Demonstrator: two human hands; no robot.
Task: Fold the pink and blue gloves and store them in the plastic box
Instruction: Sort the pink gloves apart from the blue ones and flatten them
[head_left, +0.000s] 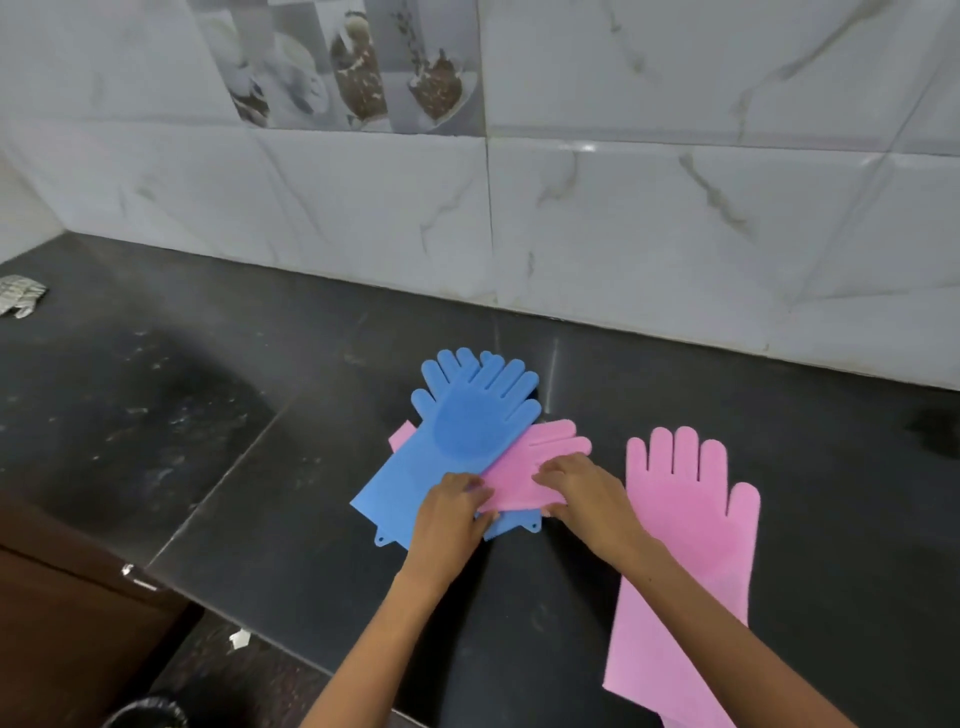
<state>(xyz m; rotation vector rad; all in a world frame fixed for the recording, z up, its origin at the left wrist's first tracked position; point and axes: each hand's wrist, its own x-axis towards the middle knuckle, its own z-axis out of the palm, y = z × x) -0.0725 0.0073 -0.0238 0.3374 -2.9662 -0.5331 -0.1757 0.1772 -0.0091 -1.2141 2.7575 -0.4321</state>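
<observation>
Two blue gloves (457, 441) are lying stacked on the black counter (260, 519), fingers pointing toward the tiled wall (623, 234). A pink glove (530, 467) is lying across them, its fingers pointing right and a corner of its cuff showing at the stack's left edge. The left hand (452, 514) is pinching the near edge of this pink glove, thumb apparently tucked under the fold. The right hand (582, 493) is resting on the same glove with fingers curled, gripping its right edge. A second pink glove (691, 545) is lying flat just right of the hands, fingers spread, cuff overhanging the counter's front edge. A crumpled foil item (21, 293) is sitting at far left.
</observation>
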